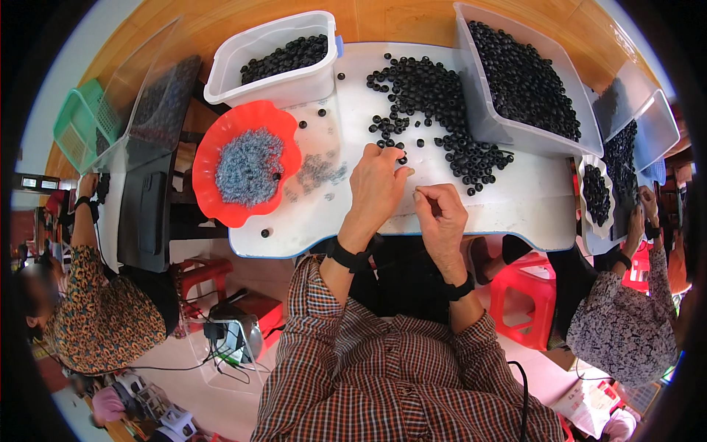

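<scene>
At the near edge of the white table [515, 206], the left hand [377, 184] rested palm-down with its fingertips on a small black ring [401, 159] at the fringe of the loose pile of black rings [434, 110]. The fingers were nearly closed, pinching or pressing that ring. Just beside it, the right hand [440, 214] was curled narrow, thumb and forefinger pressed together as if on a very small part; what they held could not be made out.

Judged from this posture, the step was fine pick-and-fit work. It was best done by taking one ring at a time from the pile's edge, keeping both wrists braced on the table, and bringing the hands together close over the surface so that a dropped part stayed within reach.

Left of the hands, a red scalloped dish [221, 199] held a heap of small grey parts [249, 166], with a few spilled onto the table beside it. Behind the dish, a white tub [272, 85] held a shallow layer of black rings. At the far right, a large clear bin [508, 132] was filled with the same rings. Beyond it, a small white dish [583, 177] and further clear bins [655, 129] also held black rings, near another person's hand [648, 202]. A green basket [77, 121] stood well apart at far left.
</scene>
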The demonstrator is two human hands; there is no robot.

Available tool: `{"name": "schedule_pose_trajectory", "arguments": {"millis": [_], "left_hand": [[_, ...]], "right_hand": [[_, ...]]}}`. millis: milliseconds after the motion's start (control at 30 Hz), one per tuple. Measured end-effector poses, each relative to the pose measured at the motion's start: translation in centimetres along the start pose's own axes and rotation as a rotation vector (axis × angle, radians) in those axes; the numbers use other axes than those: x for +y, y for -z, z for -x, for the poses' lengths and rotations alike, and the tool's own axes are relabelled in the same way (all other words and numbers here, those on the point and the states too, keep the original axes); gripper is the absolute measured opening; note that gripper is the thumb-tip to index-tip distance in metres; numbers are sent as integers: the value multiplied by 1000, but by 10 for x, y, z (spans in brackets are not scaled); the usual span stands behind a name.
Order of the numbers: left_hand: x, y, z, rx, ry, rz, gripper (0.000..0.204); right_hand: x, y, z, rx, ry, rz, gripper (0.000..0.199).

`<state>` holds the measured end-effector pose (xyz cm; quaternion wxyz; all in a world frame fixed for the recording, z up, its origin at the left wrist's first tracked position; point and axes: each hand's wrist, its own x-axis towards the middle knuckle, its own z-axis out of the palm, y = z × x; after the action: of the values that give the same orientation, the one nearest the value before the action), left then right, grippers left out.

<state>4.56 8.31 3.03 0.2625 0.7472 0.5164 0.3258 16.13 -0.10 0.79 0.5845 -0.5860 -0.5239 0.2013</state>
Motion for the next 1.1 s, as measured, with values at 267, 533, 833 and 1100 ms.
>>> {"name": "schedule_pose_trajectory", "arguments": {"millis": [267,533,833,1100], "left_hand": [[5,-4,-4,-66,52,-40,23],[-1,-7,2,-37,-61,-23,16],[-10,6,14,6,-26,417,25],[-11,22,39,-179,406,1679,20]], "right_hand": [[3,0,1,18,-13,-4,8],[13,2,4,74,-113,-111,8],[9,3,5,66,-149,-107,7],[-12,4,6,-4,-288,-339,7]]}}
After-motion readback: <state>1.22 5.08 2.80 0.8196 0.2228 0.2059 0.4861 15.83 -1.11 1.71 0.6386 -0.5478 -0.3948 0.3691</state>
